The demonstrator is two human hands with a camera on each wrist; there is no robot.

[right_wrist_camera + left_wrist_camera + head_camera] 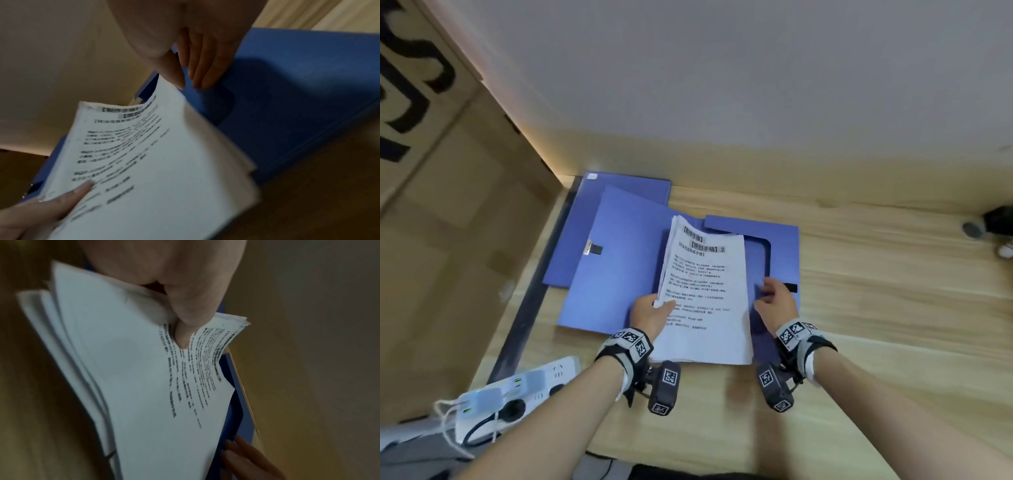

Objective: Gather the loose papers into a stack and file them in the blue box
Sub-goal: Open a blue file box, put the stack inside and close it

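A stack of printed white papers point(705, 291) hangs tilted over the open blue file box point(782, 245), whose lid point(619, 267) lies flat to the left on the wooden desk. My left hand point(650, 315) pinches the stack's left edge, thumb on the top sheet point(133, 386). The stack's near end reaches past the box's front edge. My right hand point(774, 301) is just right of the stack, its straight fingers point(197, 71) touching the blue box's inner surface point(287, 97) beside the paper edge point(144, 162), holding nothing.
A white power strip point(517, 390) with plugs and cables lies at the near left of the desk. A large cardboard box point(448, 205) stands to the left. A small dark object point(993, 222) sits at the far right by the wall.
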